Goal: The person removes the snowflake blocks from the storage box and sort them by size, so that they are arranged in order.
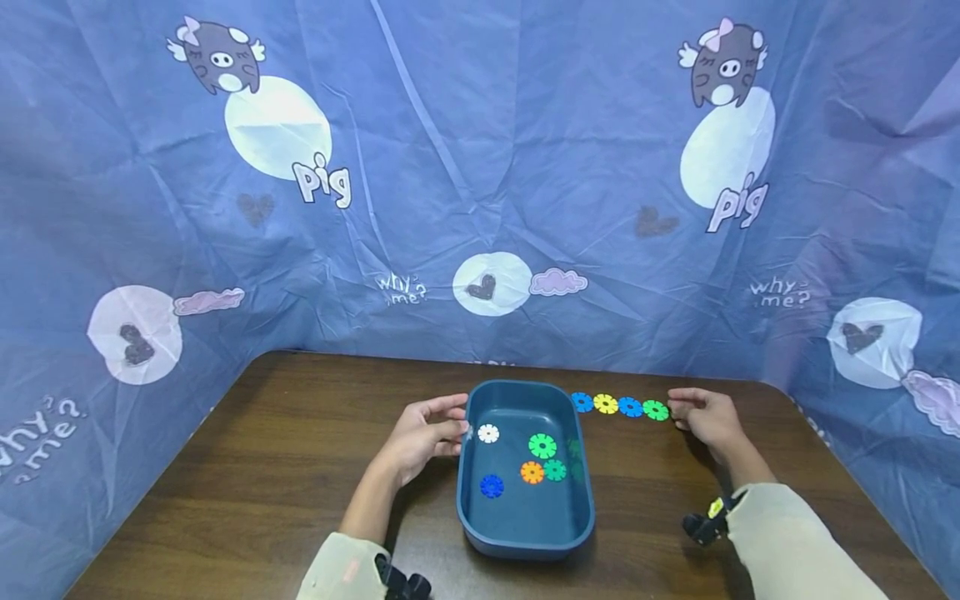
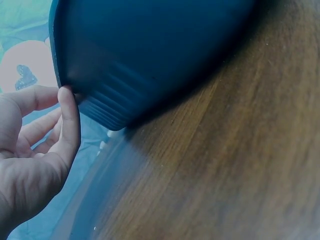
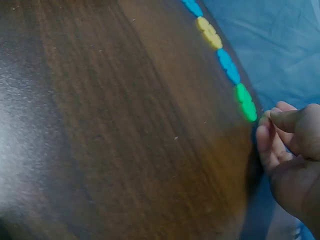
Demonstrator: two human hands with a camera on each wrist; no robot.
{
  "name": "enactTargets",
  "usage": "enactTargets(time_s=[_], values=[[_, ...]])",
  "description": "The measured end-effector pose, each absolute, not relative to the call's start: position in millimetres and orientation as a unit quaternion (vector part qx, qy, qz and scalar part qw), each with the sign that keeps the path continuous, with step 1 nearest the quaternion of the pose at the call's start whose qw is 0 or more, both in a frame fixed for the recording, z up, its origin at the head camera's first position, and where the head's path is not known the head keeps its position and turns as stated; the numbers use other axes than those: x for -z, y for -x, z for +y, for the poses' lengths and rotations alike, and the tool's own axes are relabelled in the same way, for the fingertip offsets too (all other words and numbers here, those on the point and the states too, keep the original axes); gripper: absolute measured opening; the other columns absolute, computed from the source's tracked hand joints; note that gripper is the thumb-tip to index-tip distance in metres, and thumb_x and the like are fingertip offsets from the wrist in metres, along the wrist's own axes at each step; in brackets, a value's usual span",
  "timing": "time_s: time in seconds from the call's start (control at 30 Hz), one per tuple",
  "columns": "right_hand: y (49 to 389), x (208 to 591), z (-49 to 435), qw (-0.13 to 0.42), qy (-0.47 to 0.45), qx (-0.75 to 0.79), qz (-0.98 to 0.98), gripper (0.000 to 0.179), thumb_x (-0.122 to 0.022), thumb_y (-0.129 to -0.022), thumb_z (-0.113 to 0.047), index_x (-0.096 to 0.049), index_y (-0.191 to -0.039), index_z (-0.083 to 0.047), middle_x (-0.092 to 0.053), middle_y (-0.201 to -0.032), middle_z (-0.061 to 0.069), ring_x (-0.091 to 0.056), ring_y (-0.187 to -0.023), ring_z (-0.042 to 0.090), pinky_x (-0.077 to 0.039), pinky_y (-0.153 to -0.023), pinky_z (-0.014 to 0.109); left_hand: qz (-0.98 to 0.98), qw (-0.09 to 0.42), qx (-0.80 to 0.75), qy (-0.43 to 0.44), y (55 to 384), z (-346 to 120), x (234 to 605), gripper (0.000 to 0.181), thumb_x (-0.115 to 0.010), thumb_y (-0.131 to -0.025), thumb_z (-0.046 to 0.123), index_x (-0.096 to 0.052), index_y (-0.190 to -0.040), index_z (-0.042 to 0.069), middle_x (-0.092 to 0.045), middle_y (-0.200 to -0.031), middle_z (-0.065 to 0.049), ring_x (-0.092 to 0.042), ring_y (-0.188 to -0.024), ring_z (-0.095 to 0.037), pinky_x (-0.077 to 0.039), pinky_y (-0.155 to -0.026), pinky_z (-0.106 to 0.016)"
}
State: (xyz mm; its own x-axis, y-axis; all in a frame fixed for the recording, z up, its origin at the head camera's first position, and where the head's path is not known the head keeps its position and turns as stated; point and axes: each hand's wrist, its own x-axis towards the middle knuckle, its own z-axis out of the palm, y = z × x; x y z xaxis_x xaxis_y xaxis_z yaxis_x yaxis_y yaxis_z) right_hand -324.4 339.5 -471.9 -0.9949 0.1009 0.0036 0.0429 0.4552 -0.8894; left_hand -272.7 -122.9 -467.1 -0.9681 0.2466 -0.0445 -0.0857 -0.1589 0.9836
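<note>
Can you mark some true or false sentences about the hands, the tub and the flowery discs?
1. The left hand touches the dark blue, rectangular plastic tub. True.
2. The tub holds only two discs. False: it holds five.
3. A round, white, notched plastic disc lies inside the tub. True.
4. The right hand is beside a round, green, notched plastic disc. True.
5. The next disc along is orange. False: it is a round, blue, notched plastic disc.

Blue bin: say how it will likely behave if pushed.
The blue bin should slide more readily than tip, being low and broad. Its moulded-looking shape suggests something stiff and fairly light. The small discs inside may shift.
</note>
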Motion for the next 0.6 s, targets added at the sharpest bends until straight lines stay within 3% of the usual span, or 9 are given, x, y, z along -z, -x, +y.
enactTargets(time_s=[0.17, 0.33, 0.47, 0.6], values=[[328, 456, 332, 0.035, -0.004, -0.486, -0.873, 0.033, -0.059, -0.102, -0.004, -0.06, -0.131, 0.012, -0.067, -0.121, 0.029, -0.069, -0.094, 0.017, -0.061, -0.075, 0.031, 0.641, 0.109, -0.757, -0.064, 272, -124, 468, 0.053, -0.066, -0.092, -0.004, -0.052, -0.143, -0.007, -0.059, -0.118, -0.023, -0.066, -0.078, -0.017, -0.06, -0.068, -0.028], [333, 435, 314, 0.046, -0.073, -0.435, -0.897, 0.025, -0.061, -0.101, -0.004, -0.066, -0.122, 0.008, -0.071, -0.108, 0.026, -0.069, -0.093, 0.029, -0.061, -0.073, 0.035, 0.641, 0.112, -0.757, -0.062, 271, -124, 467, 0.054, -0.067, -0.091, -0.003, -0.052, -0.143, -0.006, -0.059, -0.119, -0.023, -0.066, -0.078, -0.017, -0.06, -0.068, -0.028], [335, 420, 295, 0.052, -0.134, -0.384, -0.912, 0.02, -0.062, -0.099, -0.002, -0.07, -0.115, 0.006, -0.073, -0.103, 0.022, -0.07, -0.091, 0.034, -0.058, -0.067, 0.028, 0.64, 0.11, -0.758, -0.062, 271, -124, 466, 0.054, -0.068, -0.091, -0.003, -0.052, -0.143, -0.006, -0.059, -0.118, -0.023, -0.066, -0.078, -0.016, -0.06, -0.068, -0.028], [334, 410, 273, 0.045, -0.182, -0.342, -0.921, 0.018, -0.062, -0.1, -0.002, -0.072, -0.114, 0.003, -0.075, -0.103, 0.016, -0.071, -0.094, 0.032, -0.057, -0.071, 0.031, 0.638, 0.112, -0.759, -0.061, 271, -123, 466, 0.054, -0.067, -0.091, -0.004, -0.052, -0.143, -0.007, -0.059, -0.117, -0.022, -0.066, -0.077, -0.016, -0.06, -0.068, -0.028]])
